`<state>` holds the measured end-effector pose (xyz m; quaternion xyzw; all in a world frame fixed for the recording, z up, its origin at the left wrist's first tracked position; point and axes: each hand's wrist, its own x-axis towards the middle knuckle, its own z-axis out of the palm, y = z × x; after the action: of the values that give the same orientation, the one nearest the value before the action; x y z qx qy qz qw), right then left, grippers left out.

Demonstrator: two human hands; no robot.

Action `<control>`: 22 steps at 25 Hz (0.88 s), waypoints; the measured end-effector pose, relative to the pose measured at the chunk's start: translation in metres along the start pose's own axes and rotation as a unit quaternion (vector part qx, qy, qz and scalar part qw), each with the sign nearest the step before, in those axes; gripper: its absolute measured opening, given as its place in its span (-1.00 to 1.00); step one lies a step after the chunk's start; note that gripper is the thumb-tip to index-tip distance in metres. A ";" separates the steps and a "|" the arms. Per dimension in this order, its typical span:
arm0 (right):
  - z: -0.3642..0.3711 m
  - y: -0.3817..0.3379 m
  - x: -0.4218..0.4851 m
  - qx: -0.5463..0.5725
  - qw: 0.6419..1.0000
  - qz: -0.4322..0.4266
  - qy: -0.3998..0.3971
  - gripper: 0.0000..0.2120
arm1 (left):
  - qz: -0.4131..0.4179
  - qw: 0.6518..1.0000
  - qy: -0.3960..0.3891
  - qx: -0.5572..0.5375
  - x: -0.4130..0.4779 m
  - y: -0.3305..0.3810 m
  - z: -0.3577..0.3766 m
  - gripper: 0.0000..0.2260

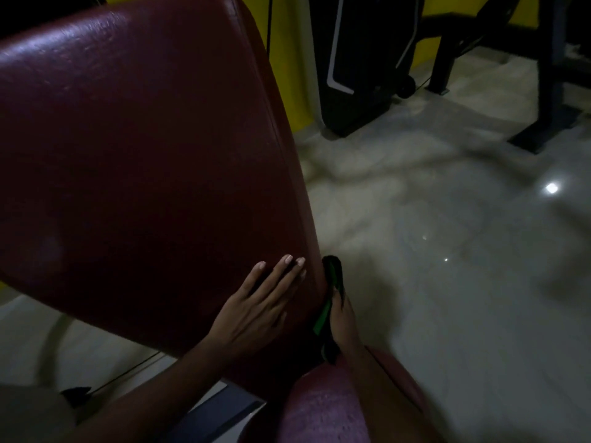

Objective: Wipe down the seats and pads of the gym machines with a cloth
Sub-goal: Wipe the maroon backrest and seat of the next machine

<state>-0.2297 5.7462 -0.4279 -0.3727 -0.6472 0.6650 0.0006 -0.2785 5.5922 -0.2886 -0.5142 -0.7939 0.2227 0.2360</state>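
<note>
Cloth (332,276), dark with a bright green strip, is pressed against the right edge of the big red pad (144,155), low down near its bottom corner. It is held there by the right hand (343,318), whose grip is closed round the cloth with the fingers curled over it. In this dim light it cannot be told how much of the cloth is bunched in the palm. The cloth is judged to be set on the edge, not the face, because the narrow side of the pad is the part being wiped at this point.

The left hand (256,302) is laid flat on the face of the pad just beside that edge, with fingers straight and nothing held. It is probably placed there to steady the tilted pad against the push of the wiping. Below both hands a paler red seat (323,407) is seen, with the right forearm passing over it. By the task, this seat is likely to be wiped too.

Further out, a pale glossy floor (447,251) is spread to the right. A black machine (361,59) edged with a white line stands on the floor before a yellow wall (287,43), and a dark frame (550,75) stands near it. No brand, label or writing can be read on anything in view.
</note>
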 end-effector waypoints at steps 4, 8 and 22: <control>-0.011 -0.013 -0.013 -0.046 0.997 -0.059 0.023 -0.65 | -0.010 0.999 0.000 -0.035 0.003 0.001 -0.011 -0.42; -0.023 -0.067 -0.067 0.035 0.992 -0.111 0.055 -0.63 | -0.087 0.972 -0.016 -0.219 -0.005 0.008 -0.046 -0.44; 0.039 -0.218 -0.262 -0.157 0.883 -0.215 -0.386 -0.63 | -0.550 0.094 0.218 -0.801 -0.099 -0.043 -0.197 -0.43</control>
<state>-0.1653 5.6213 -0.1150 0.0670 -0.7562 0.6297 -0.1649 -0.1544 5.5066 -0.1216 0.1509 -0.4840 -0.8568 -0.0941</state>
